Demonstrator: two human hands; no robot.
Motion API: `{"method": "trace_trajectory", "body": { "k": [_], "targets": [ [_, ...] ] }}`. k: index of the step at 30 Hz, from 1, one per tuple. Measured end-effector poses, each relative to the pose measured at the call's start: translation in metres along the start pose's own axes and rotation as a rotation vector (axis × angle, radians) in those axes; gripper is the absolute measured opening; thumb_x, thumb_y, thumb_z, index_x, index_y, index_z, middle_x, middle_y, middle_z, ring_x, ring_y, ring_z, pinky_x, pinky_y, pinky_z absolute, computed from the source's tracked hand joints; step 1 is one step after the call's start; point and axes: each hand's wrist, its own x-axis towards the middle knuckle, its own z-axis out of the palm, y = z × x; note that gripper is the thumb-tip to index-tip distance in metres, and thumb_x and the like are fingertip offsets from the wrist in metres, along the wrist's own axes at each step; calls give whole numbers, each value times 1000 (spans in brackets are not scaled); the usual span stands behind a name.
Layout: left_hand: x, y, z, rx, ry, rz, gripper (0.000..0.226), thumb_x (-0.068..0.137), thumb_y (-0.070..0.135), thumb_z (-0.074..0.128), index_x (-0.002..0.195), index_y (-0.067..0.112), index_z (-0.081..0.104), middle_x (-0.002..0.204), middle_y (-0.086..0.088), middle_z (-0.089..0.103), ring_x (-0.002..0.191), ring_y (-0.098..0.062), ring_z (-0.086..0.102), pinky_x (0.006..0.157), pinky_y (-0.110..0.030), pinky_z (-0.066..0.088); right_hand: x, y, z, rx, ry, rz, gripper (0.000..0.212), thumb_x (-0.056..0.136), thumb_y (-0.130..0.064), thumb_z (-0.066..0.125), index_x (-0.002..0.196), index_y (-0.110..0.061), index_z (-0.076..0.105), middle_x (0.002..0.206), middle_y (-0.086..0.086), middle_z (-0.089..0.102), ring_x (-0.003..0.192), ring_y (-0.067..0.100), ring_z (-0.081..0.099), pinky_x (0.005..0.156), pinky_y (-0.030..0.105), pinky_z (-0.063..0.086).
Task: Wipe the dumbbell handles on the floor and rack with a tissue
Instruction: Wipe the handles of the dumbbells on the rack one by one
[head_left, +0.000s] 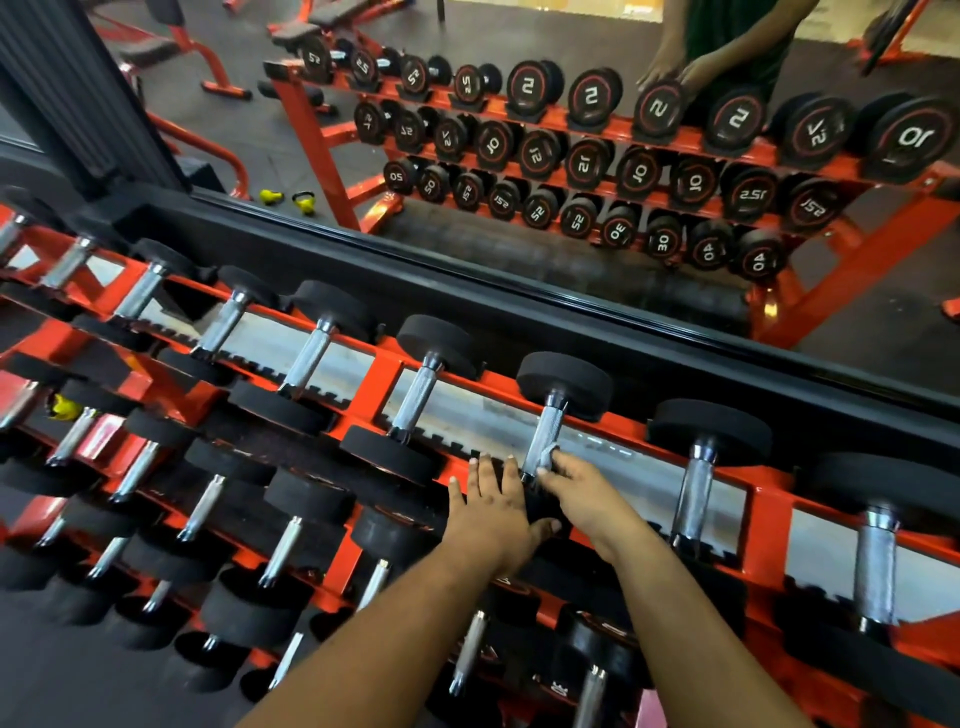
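One head-worn wide-angle view looks forward and steeply down, close over the rack (374, 374), which runs from the left edge to the lower right. A mirror (519, 156) fills the upper frame. Both forearms enter from the bottom edge, near the lens.

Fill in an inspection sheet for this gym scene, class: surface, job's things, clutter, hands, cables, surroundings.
Surface: red rack, three tiers of dumbbells.
Job's things: tissue wrapped on the near end of one top-tier dumbbell handle.
Clutter: yellow object behind the rack.
Hands: right hand pinches the tissue; left hand lies flat on that dumbbell's near weight.
Cables: nothing seen.
Surroundings: mirror reflecting the rack, benches and yellow kettlebells.
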Motion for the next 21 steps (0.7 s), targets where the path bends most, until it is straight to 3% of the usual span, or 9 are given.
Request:
{"method": "trace_trajectory", "body": {
  "k": [2, 6, 11, 14, 17, 21],
  "targets": [
    [0, 0, 0, 15, -5, -3, 98, 96, 73, 30, 159, 14, -17, 165, -22, -19, 153, -33, -20, 123, -57, -8, 13, -9, 4, 116, 93, -23, 37, 100, -24, 55, 136, -30, 57, 123, -8, 68, 114, 14, 64, 105, 40, 49],
    [1, 0, 1, 23, 4, -6, 99, 96, 75, 28, 158, 14, -17, 165, -22, -19, 153, -33, -20, 122, -57, -7, 28, -34, 6, 298, 287, -84, 37, 102, -14, 55, 138, -22, 54, 127, -2, 62, 105, 9, 59, 95, 29, 43],
    [3, -1, 2, 19, 2, -2, 99, 96, 75, 28, 158, 14, -18, 164, -21, -21, 153, -33, -21, 123, -57, -7, 14, -19, 10, 254, 207, -17, 36, 99, -22, 60, 135, -27, 58, 128, -5, 66, 114, 14, 62, 105, 40, 48],
    [4, -1, 4, 22, 5, -1, 99, 96, 75, 28, 158, 14, -18, 165, -22, -20, 153, -33, -21, 123, -58, -6, 27, -29, 10, 403, 240, 46, 28, 96, -25, 65, 124, -25, 63, 118, 2, 68, 109, 21, 63, 102, 47, 50],
    [4, -1, 4, 37, 10, -8, 99, 95, 75, 27, 158, 14, -19, 165, -22, -19, 153, -34, -20, 123, -58, -6, 44, -39, 5, 672, 228, 162, 37, 90, -26, 72, 124, -14, 65, 120, 11, 70, 108, 26, 64, 101, 47, 49],
    [4, -2, 4, 21, 12, -2, 99, 95, 75, 29, 158, 14, -18, 165, -22, -19, 153, -34, -19, 123, -58, -6, 36, -33, 0, 625, 222, 118, 22, 94, -18, 67, 115, -16, 65, 120, 9, 68, 114, 29, 62, 104, 50, 48]
  ]
}}
